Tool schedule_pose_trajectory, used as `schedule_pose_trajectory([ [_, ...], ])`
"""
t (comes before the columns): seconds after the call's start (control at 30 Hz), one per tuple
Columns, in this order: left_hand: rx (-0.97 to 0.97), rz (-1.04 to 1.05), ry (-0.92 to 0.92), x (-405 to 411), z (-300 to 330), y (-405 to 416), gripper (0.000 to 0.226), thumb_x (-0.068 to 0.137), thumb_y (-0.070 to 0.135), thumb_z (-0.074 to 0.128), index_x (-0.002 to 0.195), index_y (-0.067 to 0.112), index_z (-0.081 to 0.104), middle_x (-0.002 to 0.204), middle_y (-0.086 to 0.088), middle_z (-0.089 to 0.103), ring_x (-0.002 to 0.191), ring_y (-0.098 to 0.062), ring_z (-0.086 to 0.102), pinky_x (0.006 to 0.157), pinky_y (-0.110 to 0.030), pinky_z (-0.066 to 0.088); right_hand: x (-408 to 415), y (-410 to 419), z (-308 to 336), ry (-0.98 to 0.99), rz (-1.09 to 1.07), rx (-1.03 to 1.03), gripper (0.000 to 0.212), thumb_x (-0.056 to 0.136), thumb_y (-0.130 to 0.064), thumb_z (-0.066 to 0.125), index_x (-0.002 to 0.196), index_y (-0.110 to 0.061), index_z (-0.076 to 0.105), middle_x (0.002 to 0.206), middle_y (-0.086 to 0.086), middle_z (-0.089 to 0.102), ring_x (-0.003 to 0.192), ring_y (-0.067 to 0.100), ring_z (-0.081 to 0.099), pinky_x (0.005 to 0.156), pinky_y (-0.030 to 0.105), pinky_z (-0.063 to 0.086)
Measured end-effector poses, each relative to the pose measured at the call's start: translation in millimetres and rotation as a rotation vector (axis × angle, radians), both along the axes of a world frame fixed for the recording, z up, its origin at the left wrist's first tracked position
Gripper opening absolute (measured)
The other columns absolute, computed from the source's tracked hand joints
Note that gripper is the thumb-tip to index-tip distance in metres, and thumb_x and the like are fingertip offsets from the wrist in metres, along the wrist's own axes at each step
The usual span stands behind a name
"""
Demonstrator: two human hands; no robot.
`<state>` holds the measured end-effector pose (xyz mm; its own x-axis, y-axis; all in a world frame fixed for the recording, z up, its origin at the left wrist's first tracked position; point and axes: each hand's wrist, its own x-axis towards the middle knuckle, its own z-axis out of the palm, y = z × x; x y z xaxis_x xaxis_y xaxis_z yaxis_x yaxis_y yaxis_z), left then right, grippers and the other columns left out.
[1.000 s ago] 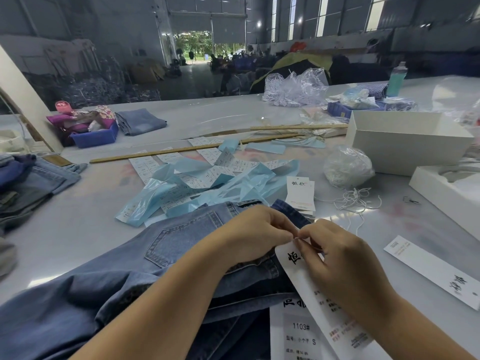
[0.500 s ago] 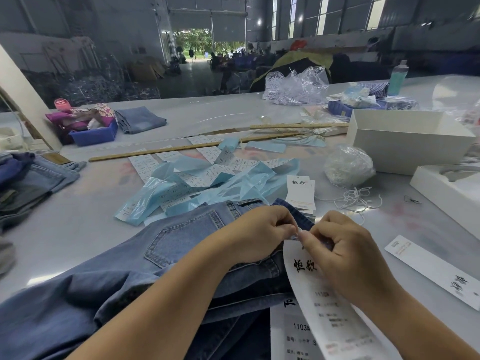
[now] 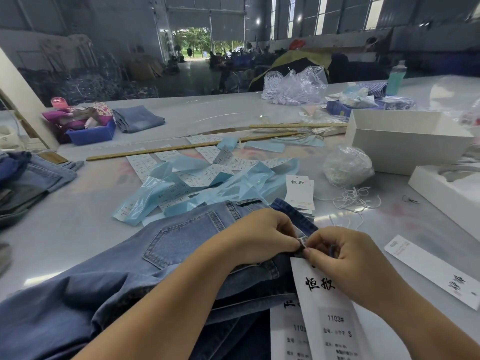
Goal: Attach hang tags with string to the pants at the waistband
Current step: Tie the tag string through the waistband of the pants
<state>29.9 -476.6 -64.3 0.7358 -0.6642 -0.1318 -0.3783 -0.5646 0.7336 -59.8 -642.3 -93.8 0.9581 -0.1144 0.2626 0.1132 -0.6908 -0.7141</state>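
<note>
Blue jeans [image 3: 181, 245] lie across the grey table in front of me, back pocket up, waistband toward the right. My left hand [image 3: 262, 235] and my right hand [image 3: 348, 261] meet fingertip to fingertip at the waistband, both pinching a small piece there, apparently the string. A long white hang tag [image 3: 330, 307] with black characters hangs down from under my right hand. A second tag [image 3: 288, 333] lies partly beneath it. The string itself is too fine to see clearly.
A stack of spare tags [image 3: 300, 193] and loose white strings [image 3: 355, 198] lie beyond the jeans. Blue label strips [image 3: 207, 183], a plastic bundle [image 3: 346, 166], white boxes [image 3: 405, 141], another tag [image 3: 431, 271], wooden rulers [image 3: 166, 150] and folded jeans [image 3: 23, 183] surround the work spot.
The hang tag has swung from slanting under my right hand to hanging straight down. Both hands have drawn closer at the waistband, pinching at one point.
</note>
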Motion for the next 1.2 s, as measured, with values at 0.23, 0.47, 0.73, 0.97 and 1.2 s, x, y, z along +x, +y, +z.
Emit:
schedule_pose_trajectory([
  [0.23,-0.258,0.029,0.425,7.0,6.6,12.9,0.019,0.093,0.012,0.063,0.075,0.018,0.065,0.059,0.008,0.06,0.048,-0.003,0.05,0.047,-0.013,0.039,5.0,6.7,8.0,-0.106,0.028,-0.17,0.014,0.082,-0.015,0.072,0.069,-0.022,0.07,0.064,-0.007,0.055,0.067,0.012,0.053,0.06,0.029,0.043],
  [0.47,-0.339,0.09,0.436,6.1,3.3,12.0,0.032,0.09,-0.008,0.048,0.083,0.017,0.067,0.073,-0.005,0.06,0.061,-0.015,0.051,0.061,-0.02,0.044,7.0,21.1,8.9,-0.25,-0.037,-0.224,0.014,0.082,-0.012,0.071,0.07,-0.017,0.068,0.068,-0.008,0.053,0.063,0.013,0.053,0.057,0.036,0.047],
  [0.73,-0.213,0.129,0.168,4.8,-1.8,8.1,0.012,0.09,0.014,0.067,0.084,0.023,0.072,0.072,0.002,0.056,0.065,-0.008,0.048,0.065,-0.017,0.041,9.2,22.2,0.6,-0.296,-0.055,-0.195,0.012,0.081,-0.008,0.073,0.073,-0.017,0.07,0.073,-0.01,0.057,0.064,0.011,0.055,0.059,0.03,0.047],
  [0.97,-0.282,0.103,0.188,0.0,-1.9,9.5,0.011,0.093,0.016,0.065,0.088,0.021,0.073,0.078,0.0,0.06,0.07,-0.008,0.051,0.069,-0.017,0.041,9.9,18.3,-0.8,-0.282,-0.029,-0.18,0.016,0.081,-0.007,0.073,0.072,-0.019,0.069,0.072,-0.013,0.054,0.065,0.007,0.053,0.058,0.015,0.039],
  [1.2,-0.365,0.145,0.182,-1.5,-6.2,7.4,0.011,0.09,0.011,0.067,0.083,0.017,0.073,0.078,-0.005,0.065,0.073,-0.011,0.055,0.075,-0.026,0.044,11.0,17.8,1.6,-0.287,-0.002,-0.179,0.016,0.082,-0.006,0.073,0.073,-0.018,0.068,0.073,-0.013,0.054,0.067,0.006,0.054,0.062,0.011,0.038],
])
